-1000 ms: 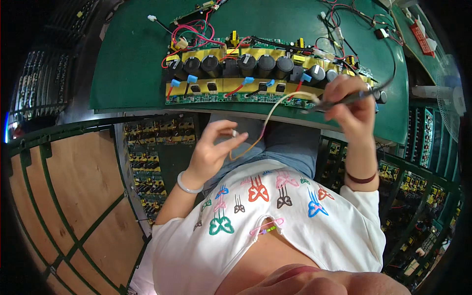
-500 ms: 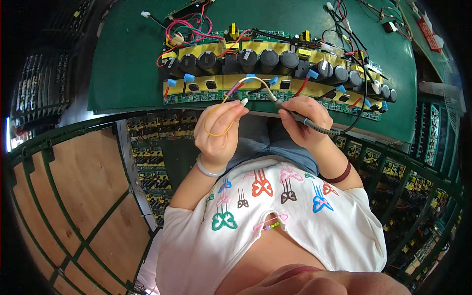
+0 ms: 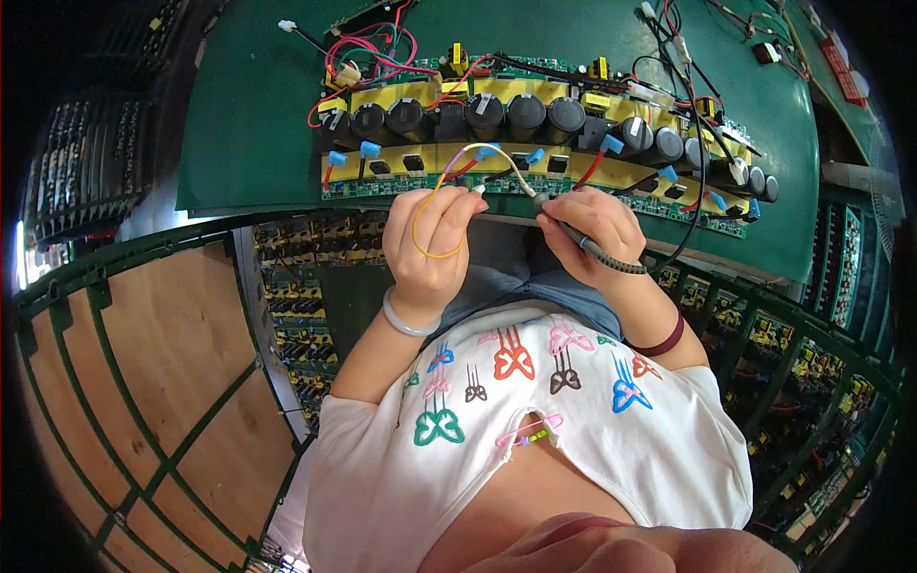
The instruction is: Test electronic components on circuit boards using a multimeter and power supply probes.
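My left hand (image 3: 430,239) is closed, pinching a small white-tipped connector (image 3: 479,190) between thumb and fingertips. A thin yellow wire (image 3: 415,229) loops over the back of its fingers. My right hand (image 3: 594,234) grips a slim dark cable end (image 3: 573,232) with a grey tip and a ribbed sleeve; a black cable (image 3: 690,234) curves up from it. Between both hands arches a thin wire (image 3: 511,158), whitish near the right hand and purple further left. Just beyond the fingers lies a long circuit board (image 3: 420,156) with yellow strips, black capacitors and blue-capped leads.
The board rests on a green table (image 3: 258,124). Pink and red wires (image 3: 377,53) tangle at its far left, with more dark wires (image 3: 683,57) at the far right. Green metal racks (image 3: 153,449) flank me, with several circuit boards (image 3: 306,286) stacked below the table's near edge.
My left fingers have closed in around the white-tipped connector, which has tilted. The dark cable end in my right hand slants more steeply, and its black cable has shifted left. The board stays put.
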Motion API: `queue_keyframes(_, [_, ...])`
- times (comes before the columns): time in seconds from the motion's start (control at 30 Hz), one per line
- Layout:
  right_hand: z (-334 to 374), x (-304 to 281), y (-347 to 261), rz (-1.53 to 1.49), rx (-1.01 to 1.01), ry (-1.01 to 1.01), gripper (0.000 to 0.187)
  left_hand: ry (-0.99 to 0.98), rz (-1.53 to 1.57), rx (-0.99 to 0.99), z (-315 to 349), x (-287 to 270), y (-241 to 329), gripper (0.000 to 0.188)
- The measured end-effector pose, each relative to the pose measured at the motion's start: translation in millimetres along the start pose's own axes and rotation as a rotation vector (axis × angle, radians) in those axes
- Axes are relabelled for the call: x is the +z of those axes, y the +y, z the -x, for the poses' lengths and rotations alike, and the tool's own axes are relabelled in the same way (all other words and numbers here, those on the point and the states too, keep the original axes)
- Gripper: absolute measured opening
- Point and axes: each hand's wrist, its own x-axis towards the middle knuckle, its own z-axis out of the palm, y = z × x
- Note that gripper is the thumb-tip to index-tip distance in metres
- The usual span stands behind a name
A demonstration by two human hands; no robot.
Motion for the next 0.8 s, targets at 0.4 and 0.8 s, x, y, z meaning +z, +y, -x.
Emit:
queue_keyframes(0.4, [-6.8, 5.1, 2.2, 0.08, -0.051, 0.047, 0.03, -0.108, 0.011, 0.044, -16.8, -11.9, -3.1, 0.027])
queue_keyframes(0.8, [-4.0, 2.3, -7.9, 0.078, 0.023, 0.021, 0.023, -0.104, 0.036, -0.017, -19.0, -14.4, 8.7, 0.027])
